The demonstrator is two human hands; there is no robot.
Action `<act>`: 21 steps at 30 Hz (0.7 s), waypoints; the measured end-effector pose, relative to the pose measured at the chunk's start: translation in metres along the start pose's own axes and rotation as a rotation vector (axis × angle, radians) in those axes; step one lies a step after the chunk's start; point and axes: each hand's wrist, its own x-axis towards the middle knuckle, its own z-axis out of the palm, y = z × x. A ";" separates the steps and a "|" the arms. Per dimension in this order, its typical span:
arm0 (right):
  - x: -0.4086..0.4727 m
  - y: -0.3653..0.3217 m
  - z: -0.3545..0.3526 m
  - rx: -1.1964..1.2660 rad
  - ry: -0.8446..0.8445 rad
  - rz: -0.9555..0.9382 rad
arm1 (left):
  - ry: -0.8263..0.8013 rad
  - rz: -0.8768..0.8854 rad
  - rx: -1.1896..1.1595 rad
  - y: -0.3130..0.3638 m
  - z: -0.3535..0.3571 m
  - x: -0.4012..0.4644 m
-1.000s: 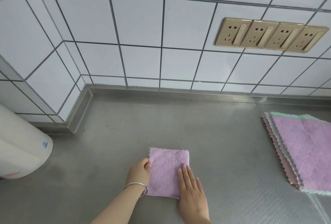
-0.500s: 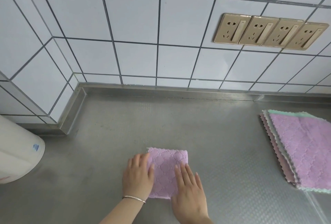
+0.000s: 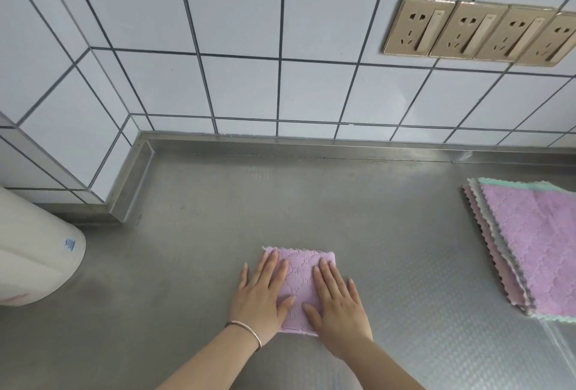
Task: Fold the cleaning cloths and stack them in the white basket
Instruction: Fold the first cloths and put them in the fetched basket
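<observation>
Both hands — left, right — are pressing the folded cloth flat, fingers straight and slightly spread; lifting carelessly risks it springing open — basket unseen.

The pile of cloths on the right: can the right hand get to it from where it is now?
Probably yes. The right hand lies flat on the folded purple cloth, and only bare steel counter shows between it and the pile of cloths, so nothing blocks a sideways move.
</observation>
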 end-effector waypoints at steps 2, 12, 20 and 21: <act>0.001 -0.002 -0.006 0.037 0.067 -0.012 | 0.055 -0.044 -0.090 0.002 -0.010 0.001; -0.007 -0.022 -0.033 0.868 -0.120 0.706 | -0.050 -0.476 -0.238 0.003 -0.030 -0.031; -0.029 -0.023 -0.046 1.103 -0.136 0.719 | -0.126 -0.725 -0.887 0.022 -0.038 -0.032; -0.034 -0.021 -0.046 1.096 -0.104 0.693 | -0.149 -0.777 -1.046 0.026 -0.042 -0.031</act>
